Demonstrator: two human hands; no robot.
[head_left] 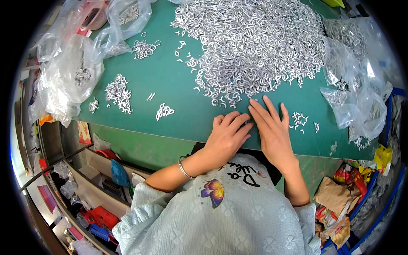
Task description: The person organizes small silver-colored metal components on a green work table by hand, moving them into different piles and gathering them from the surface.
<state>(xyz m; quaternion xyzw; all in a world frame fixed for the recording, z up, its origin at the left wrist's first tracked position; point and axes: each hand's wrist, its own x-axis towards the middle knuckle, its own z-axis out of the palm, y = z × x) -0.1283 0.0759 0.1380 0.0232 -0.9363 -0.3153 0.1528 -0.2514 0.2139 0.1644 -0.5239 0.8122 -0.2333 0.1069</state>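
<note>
At twelve o'clock from the person's hands, a big heap of curved silvery pieces (255,46) covers the far side of the green table (170,85), with a small cluster of similar pieces (300,120) at two o'clock, beside the right hand (272,131). That hand's grip is loose, fingers extended toward the heap's near edge, while the left hand (229,136) curls just beside it, and whether its grip holds anything cannot be made out. At six o'clock, black script lettering (250,182) marks the pale shirt (229,216), and printed red and yellow packets (352,176) lie at four o'clock.
</note>
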